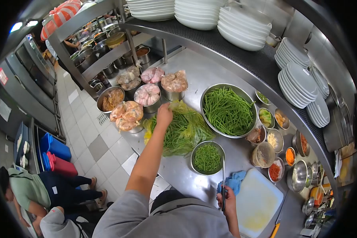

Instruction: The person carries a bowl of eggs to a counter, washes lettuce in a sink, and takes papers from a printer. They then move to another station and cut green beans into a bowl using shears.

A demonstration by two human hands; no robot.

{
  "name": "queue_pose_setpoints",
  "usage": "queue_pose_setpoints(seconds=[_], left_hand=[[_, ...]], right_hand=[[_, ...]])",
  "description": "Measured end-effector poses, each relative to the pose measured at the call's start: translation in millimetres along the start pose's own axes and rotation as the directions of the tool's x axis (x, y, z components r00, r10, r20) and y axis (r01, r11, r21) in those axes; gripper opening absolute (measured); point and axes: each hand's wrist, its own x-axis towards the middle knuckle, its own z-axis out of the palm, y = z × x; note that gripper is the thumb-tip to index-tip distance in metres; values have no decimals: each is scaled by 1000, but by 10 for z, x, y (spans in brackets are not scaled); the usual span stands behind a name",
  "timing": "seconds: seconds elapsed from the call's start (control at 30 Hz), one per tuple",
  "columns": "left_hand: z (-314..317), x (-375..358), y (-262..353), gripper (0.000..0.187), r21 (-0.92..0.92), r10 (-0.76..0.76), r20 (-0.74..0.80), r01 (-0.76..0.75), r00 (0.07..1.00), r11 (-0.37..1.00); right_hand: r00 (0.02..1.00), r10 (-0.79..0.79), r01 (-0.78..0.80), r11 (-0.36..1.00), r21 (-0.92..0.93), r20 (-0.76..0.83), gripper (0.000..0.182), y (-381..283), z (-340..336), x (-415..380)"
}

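My left hand is stretched forward, its fingers closed at the far edge of a yellow-green plastic bag. Long green beans lie inside the bag. Near my body, my right hand grips scissors with dark handles, the long metal blades pointing away from me. The blade tips reach the right rim of a small steel bowl of finely cut green beans. A crumpled blue cloth lies beside the scissors. Beyond it stands a large steel bowl of long cut beans.
Bagged raw meat sits in steel pots at the far left. On the right are a cutting board, a yellow-handled knife and several small ingredient bowls. Stacked white plates fill the overhead shelf. Co-workers are at lower left.
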Motion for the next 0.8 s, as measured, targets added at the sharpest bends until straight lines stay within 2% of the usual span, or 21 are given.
queue_pose_setpoints(seconds=[0.03,0.1,0.13,0.2,0.23,0.3,0.33,0.4,0.5,0.73,0.8], left_hand=[[79,102,-100,27,-4,8,4,-8,1000,1000],[217,329,-154,22,224,-85,168,46,982,974],[276,419,-186,22,216,-79,172,41,982,976],[361,599,-276,26,397,-247,316,109,916,912],[420,710,-310,26,392,-243,314,108,918,914],[645,833,-531,40,347,-457,226,368,860,863],[674,865,-599,40,351,-450,231,357,863,866],[712,919,-597,53,416,-464,255,337,848,844],[927,1016,-819,54,413,-474,254,349,843,841],[928,1032,-764,54,433,-526,253,391,812,812],[864,1005,-745,45,445,-511,285,360,811,820]], right_hand=[[999,-25,26,999,-24,20,59,-4,16,5],[998,-59,61,997,-45,26,59,-33,34,17],[998,-48,49,999,-20,50,60,-38,59,-1],[998,-38,40,998,-40,55,61,37,97,13],[998,-44,46,998,-41,53,61,54,95,41],[996,-13,17,999,-37,92,61,49,135,3],[998,9,-9,1000,-9,69,62,-3,166,-5],[999,12,-13,1000,15,35,62,-42,173,13],[1000,22,-21,1000,14,-16,61,38,131,57],[999,6,-7,1000,11,54,61,-64,191,72],[999,7,-8,1000,18,48,61,-44,186,99]])
